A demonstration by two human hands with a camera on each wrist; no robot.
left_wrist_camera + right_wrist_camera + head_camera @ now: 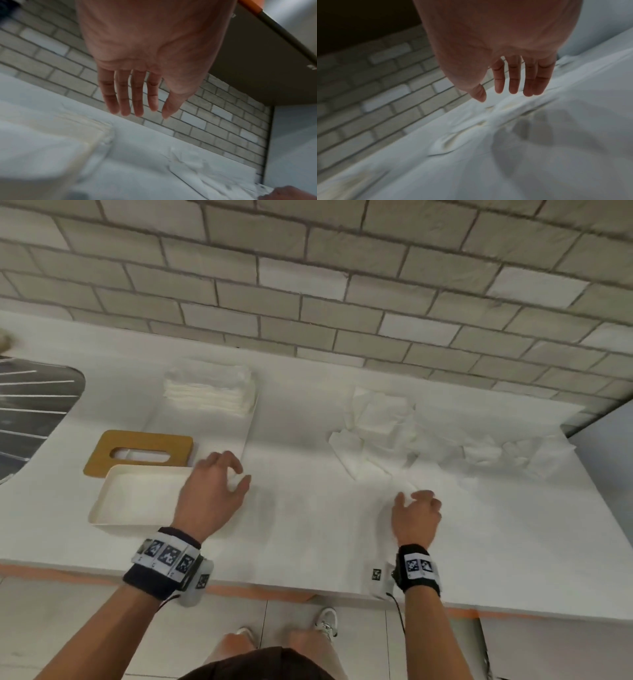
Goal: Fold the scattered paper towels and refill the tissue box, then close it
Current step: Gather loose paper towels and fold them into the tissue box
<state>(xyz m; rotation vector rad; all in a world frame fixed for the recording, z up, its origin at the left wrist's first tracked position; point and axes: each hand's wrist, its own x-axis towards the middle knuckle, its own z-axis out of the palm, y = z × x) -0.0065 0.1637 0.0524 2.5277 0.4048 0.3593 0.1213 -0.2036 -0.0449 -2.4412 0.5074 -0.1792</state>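
Observation:
An open white tissue box sits at the counter's front left, with nothing visible inside. Its wooden lid, with an oval slot, lies just behind it. A stack of folded paper towels rests further back. Scattered, crumpled paper towels spread across the right side of the counter. My left hand hovers by the box's right end and holds nothing. In the left wrist view the left hand shows straight fingers. My right hand hovers at the near edge of the scattered towels, and the right hand is also empty with straight fingers.
A dark sink basin cuts into the counter at the far left. A tiled wall backs the white counter. More crumpled towels lie at the far right. The counter's front edge carries an orange strip.

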